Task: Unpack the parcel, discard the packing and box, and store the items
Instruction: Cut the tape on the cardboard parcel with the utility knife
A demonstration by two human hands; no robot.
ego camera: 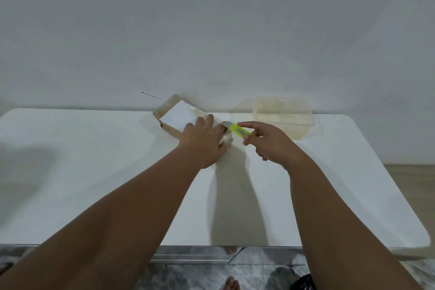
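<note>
A small parcel (174, 114) wrapped in brownish tape, with a white label on top, lies at the back of the white table (94, 172) against the wall. My left hand (203, 142) presses down on its near right end, fingers spread over the top. My right hand (270, 142) grips a yellow-green utility knife (237, 130), its grey tip pointing left and touching the parcel's right end beside my left fingers.
A clear plastic container (282, 116) stands at the back of the table, right of the parcel. The table's front edge runs below my forearms, with patterned floor and my feet beneath. Wooden floor shows at the right.
</note>
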